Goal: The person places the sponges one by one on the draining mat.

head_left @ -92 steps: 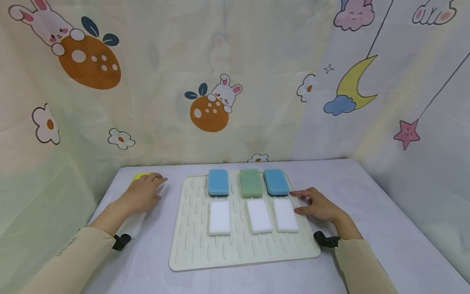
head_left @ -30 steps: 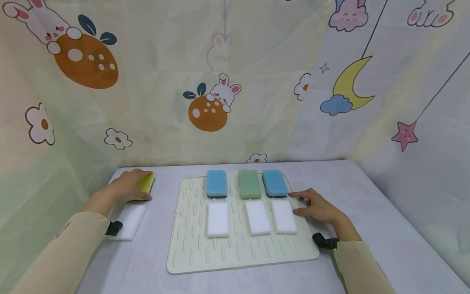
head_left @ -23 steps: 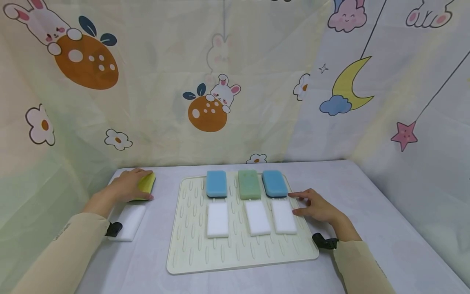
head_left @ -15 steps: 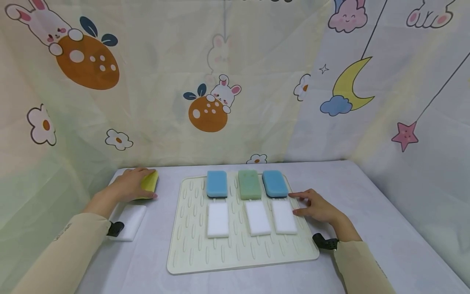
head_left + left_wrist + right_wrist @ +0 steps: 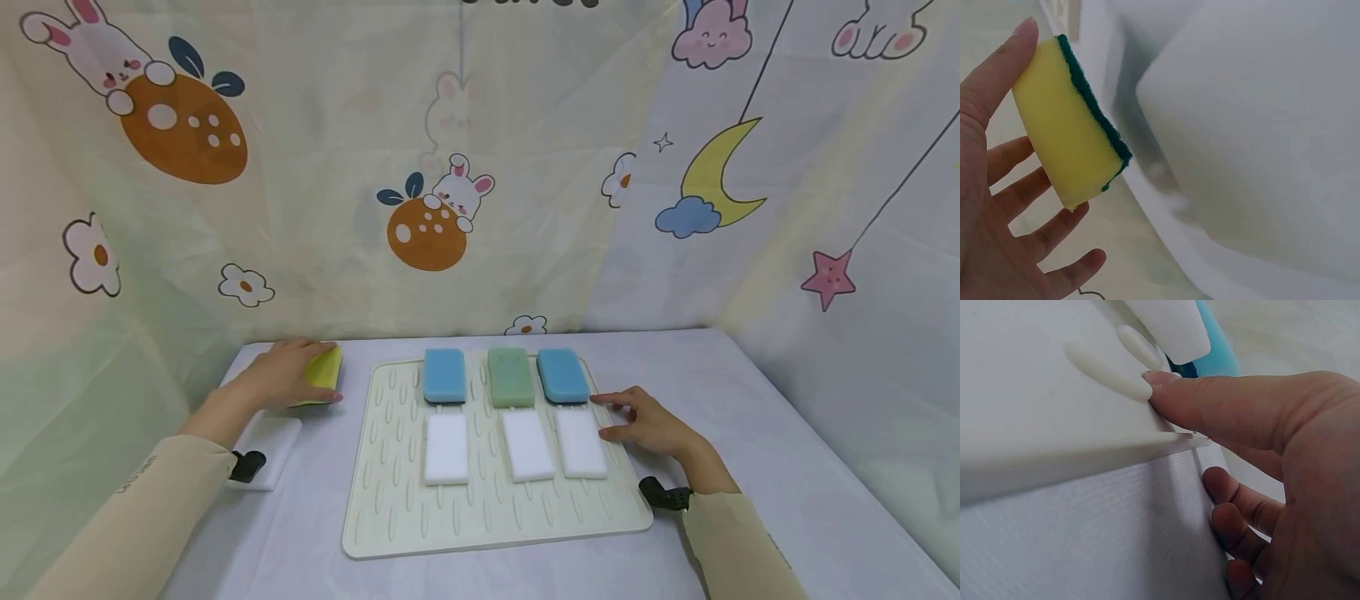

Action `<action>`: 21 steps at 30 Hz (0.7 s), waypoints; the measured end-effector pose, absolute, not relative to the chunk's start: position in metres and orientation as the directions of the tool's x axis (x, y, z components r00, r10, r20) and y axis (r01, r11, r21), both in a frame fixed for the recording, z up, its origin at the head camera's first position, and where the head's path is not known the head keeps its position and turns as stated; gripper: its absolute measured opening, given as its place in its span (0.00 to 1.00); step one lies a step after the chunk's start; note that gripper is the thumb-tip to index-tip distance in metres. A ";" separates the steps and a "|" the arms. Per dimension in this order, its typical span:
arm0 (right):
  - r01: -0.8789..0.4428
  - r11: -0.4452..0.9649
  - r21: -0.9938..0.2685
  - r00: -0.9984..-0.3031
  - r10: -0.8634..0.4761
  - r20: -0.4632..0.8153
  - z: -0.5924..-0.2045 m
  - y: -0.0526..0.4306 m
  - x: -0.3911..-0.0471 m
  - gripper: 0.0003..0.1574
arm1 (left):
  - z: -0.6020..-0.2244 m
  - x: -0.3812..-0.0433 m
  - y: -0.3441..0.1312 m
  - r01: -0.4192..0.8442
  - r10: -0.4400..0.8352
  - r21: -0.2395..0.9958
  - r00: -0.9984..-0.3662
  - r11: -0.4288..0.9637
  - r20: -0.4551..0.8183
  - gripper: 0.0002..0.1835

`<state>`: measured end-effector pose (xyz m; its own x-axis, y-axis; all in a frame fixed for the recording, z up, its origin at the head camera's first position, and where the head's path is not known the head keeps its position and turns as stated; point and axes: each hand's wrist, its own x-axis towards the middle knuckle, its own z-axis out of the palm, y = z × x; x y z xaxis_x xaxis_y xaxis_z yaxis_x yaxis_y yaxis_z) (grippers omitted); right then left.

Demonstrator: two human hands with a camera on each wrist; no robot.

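Note:
In the head view my left hand holds a yellow sponge at the back left, left of the mat. The left wrist view shows the sponge's dark green scouring side, with the thumb on one face and fingers behind the other. My right hand rests at the right edge of a cream ribbed mat. Its thumb presses on the mat's surface, and the lower fingers curl loosely beside the edge. Nearest to it are a white sponge and a blue sponge.
Along the mat's back lie another blue sponge and a green sponge. Two more white blocks, a left one and a middle one, lie in front. Under my left wrist is a white block. A printed curtain encloses the table.
My left hand closed round the yellow sponge between the earliest frames and has since moved right with it, towards the mat. The right hand keeps its place at the mat's edge.

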<state>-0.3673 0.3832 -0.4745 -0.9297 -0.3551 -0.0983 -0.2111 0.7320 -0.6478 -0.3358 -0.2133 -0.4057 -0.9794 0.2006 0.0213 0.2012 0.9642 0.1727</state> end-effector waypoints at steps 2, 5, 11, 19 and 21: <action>-0.213 0.733 -0.646 -0.929 -0.356 -0.097 -0.474 0.383 -0.367 0.42 | -0.404 -0.335 -0.209 0.208 0.206 0.171 -0.978 0.963 0.029 0.54; -0.212 0.730 -0.650 -0.928 -0.358 -0.098 -0.474 0.383 -0.366 0.42 | -0.402 -0.335 -0.203 0.213 0.210 0.164 -0.977 0.963 0.033 0.54; -0.209 0.726 -0.655 -0.929 -0.357 -0.100 -0.474 0.383 -0.367 0.42 | -0.402 -0.337 -0.190 0.225 0.221 0.159 -0.974 0.961 0.041 0.54; -0.214 0.725 -0.654 -0.927 -0.361 -0.096 -0.475 0.383 -0.368 0.41 | -0.402 -0.336 -0.175 0.223 0.218 0.152 -0.975 0.963 0.055 0.54; -0.218 0.725 -0.653 -0.927 -0.363 -0.094 -0.475 0.383 -0.368 0.41 | -0.403 -0.336 -0.171 0.215 0.209 0.155 -0.977 0.964 0.052 0.54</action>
<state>-0.3680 0.3830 -0.4753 -0.9268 -0.3634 -0.0944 -0.2178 0.7253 -0.6531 -0.3358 -0.1712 -0.4026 -0.9766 0.2088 0.0523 0.2145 0.9644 0.1549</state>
